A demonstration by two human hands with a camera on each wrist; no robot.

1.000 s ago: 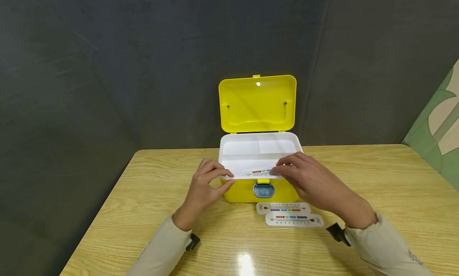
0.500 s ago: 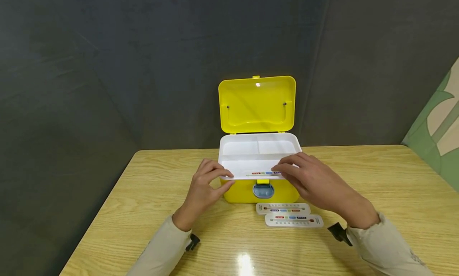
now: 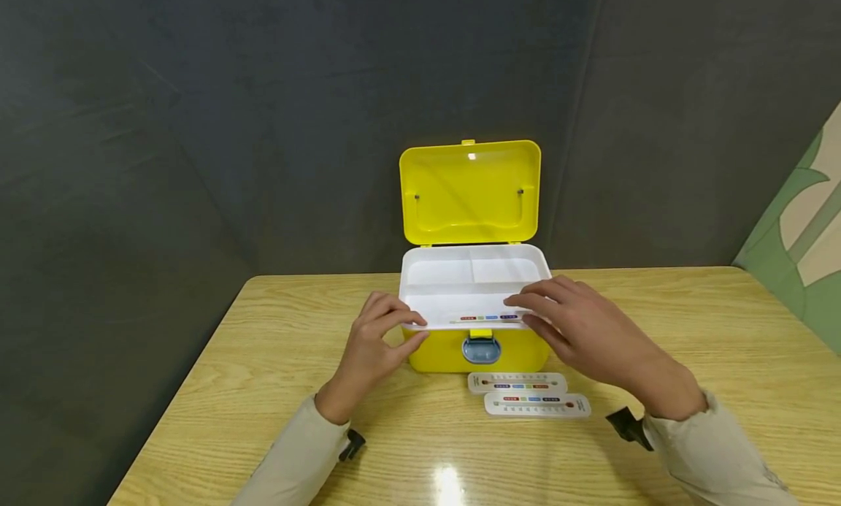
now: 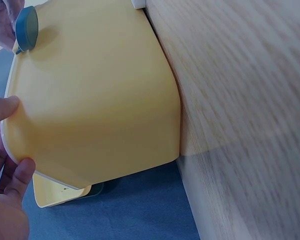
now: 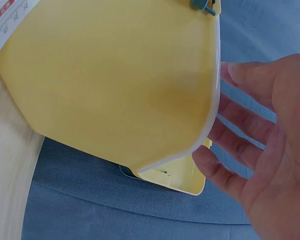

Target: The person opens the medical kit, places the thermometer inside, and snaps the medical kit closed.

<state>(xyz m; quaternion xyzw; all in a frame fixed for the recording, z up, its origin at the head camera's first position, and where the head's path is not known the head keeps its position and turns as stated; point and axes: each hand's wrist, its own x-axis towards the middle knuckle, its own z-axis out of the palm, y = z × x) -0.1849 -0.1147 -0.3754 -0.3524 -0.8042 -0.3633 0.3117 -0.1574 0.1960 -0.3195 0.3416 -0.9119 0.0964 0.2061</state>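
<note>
A yellow storage box (image 3: 436, 351) stands on the table with its lid (image 3: 470, 192) raised. In its top sits a white divided tray (image 3: 430, 302). One thermometer (image 3: 489, 317) lies along the front compartment, partly tucked behind the front rim. My left hand (image 3: 376, 339) grips the box's front left corner, with fingertips touching the yellow wall in the left wrist view. My right hand (image 3: 578, 327) is spread loosely over the tray's front right part and holds nothing. Two more white thermometers, one (image 3: 517, 383) behind the other (image 3: 537, 406), lie flat before the box.
The grey-blue latch (image 3: 482, 350) hangs at the box's front. Behind the wooden table (image 3: 276, 389) rises a dark padded wall (image 3: 328, 126). A green and beige patterned panel (image 3: 798, 207) stands at the far right.
My right hand has let go of the thermometer in the tray and drawn slightly to the right, its fingers spreading. More of that thermometer shows. My left hand keeps its place.
</note>
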